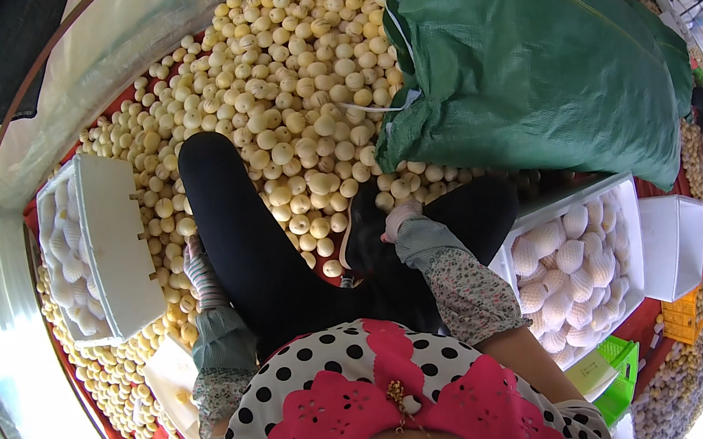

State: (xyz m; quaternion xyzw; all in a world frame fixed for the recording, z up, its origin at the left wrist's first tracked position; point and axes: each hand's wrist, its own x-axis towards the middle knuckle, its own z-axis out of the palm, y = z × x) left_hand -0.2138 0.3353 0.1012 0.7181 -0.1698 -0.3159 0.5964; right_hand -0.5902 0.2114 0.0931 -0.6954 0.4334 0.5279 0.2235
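Note:
My left hand (202,276), in a striped glove, hangs beside my left knee, against the edge of a large heap of round pale-yellow melons (295,82). Its fingers are mostly hidden by the leg and the fruit. My right hand (402,217), in a light pinkish glove, rests by my dark shoe (360,232), between my bent legs. What its fingers do cannot be made out. Both forearms wear grey-green sleeve covers with a floral part. No held thing shows in either hand.
A big green woven sack (527,57) lies at the far right. White foam boxes of melons in foam nets stand at right (634,245) and left (121,245). Beyond the right box are a white box (675,244), an orange crate (695,300) and a green crate (623,379).

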